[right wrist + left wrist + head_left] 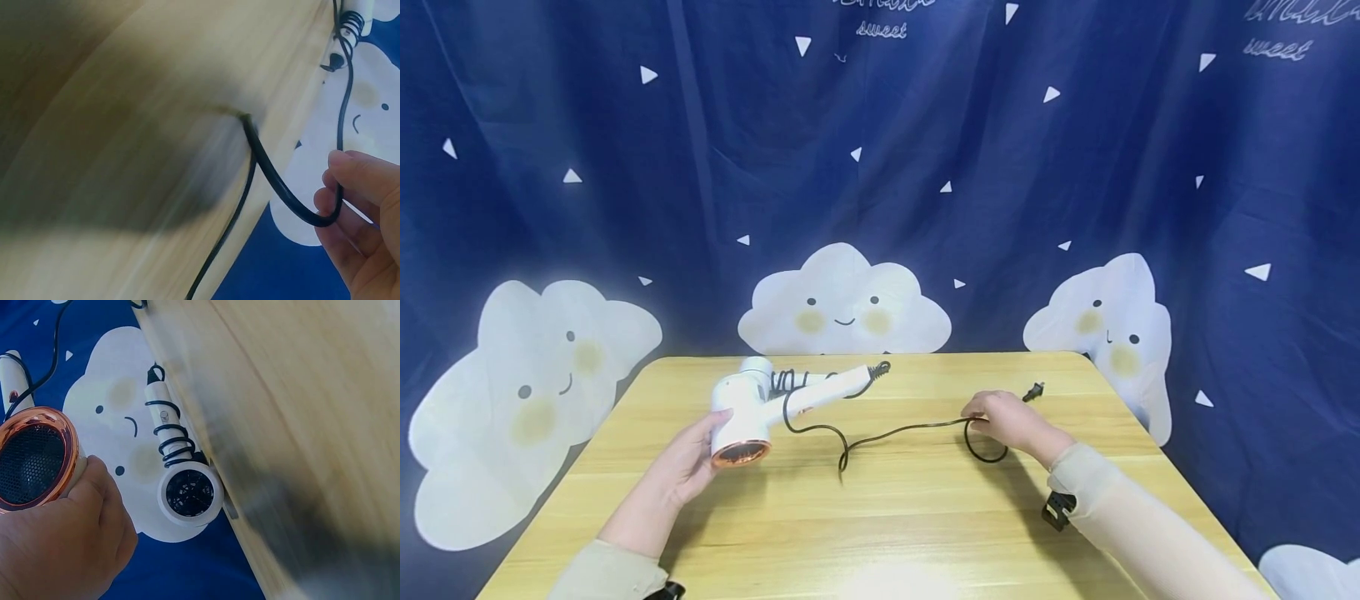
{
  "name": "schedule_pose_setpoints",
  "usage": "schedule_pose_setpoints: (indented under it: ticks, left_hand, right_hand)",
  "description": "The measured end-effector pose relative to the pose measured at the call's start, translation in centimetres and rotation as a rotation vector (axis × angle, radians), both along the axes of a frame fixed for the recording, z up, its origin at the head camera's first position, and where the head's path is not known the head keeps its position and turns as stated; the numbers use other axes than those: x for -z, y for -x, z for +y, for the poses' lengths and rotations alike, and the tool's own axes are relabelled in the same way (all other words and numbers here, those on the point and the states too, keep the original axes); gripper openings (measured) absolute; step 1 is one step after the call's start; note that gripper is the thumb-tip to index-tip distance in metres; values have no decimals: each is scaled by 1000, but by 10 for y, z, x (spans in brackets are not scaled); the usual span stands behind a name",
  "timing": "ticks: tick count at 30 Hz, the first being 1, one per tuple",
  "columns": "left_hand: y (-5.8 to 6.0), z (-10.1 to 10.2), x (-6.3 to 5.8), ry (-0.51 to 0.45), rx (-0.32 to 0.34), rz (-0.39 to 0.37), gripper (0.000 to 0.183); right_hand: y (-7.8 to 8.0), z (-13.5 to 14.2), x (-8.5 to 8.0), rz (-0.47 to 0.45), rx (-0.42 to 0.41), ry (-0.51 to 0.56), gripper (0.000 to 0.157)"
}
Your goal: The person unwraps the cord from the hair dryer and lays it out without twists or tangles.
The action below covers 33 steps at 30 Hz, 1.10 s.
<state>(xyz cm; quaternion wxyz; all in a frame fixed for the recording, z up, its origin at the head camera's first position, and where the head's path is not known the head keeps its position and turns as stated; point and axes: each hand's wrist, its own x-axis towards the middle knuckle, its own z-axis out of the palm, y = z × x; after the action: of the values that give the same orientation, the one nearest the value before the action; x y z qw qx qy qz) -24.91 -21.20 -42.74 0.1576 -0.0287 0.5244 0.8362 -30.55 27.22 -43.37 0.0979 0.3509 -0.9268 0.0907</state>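
My left hand [688, 458] grips the white barrel of a hair dryer [739, 412], fingers behind it and thumb on the near side. Its copper-rimmed end, with dark mesh, faces toward me; the handle points right. From the handle's tip a black cord [910, 426] runs rightward across the table. My right hand [1011, 421] pinches that cord between thumb and fingertips, above the right part of the table. A loop of cord hangs below this hand, and the two-pin plug [1035, 390] sticks out just beyond it.
A second white hair dryer [190, 494] lies at the table's back edge behind the held one, its black cord coiled around the handle. The light wooden table [865, 533] reaches back to a dark blue curtain [880, 200] with clouds. A black device [1058, 510] sits on my right wrist.
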Motion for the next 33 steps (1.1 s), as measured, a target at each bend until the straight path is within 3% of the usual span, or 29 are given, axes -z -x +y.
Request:
schedule_pose_setpoints:
  ticks: [16,33]
  left_hand:
    - [1,-1,2,25,22,20,62]
    - [3,-1,3,-1,16,-10,53]
  right_hand:
    - [-9,-17,-19,54,-31,20,23]
    - [-15,-52,-37,121,-94,105,24]
